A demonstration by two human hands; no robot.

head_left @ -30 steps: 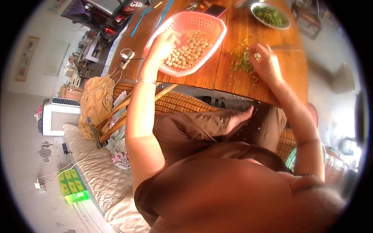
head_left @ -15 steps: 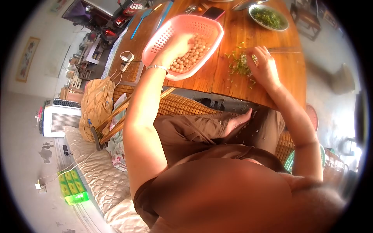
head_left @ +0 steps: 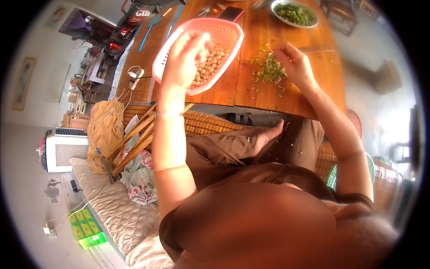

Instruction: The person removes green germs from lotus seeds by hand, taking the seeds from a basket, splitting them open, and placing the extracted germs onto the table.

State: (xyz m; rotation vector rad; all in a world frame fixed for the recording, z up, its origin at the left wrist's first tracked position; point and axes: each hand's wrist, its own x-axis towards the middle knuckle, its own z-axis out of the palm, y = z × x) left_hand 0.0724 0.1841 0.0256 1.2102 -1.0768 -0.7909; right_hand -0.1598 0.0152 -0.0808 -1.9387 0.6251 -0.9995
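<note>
Tan balls (head_left: 209, 68) in pink basket (head_left: 230, 33), green scraps (head_left: 268, 71) beside

The basket (head_left: 224, 29) is pink, the round pieces (head_left: 209, 68) are beige, the small bits (head_left: 268, 71) are green; the cloth (head_left: 139, 187) carries pink flowers.

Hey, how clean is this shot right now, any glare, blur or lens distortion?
In the head view, the left hand is blurred and washed out, the right hand clearer; in the head view, glare whitens the left forearm and patches at far right; in the head view, the round, fisheye-like image goes black at the corners.
</note>
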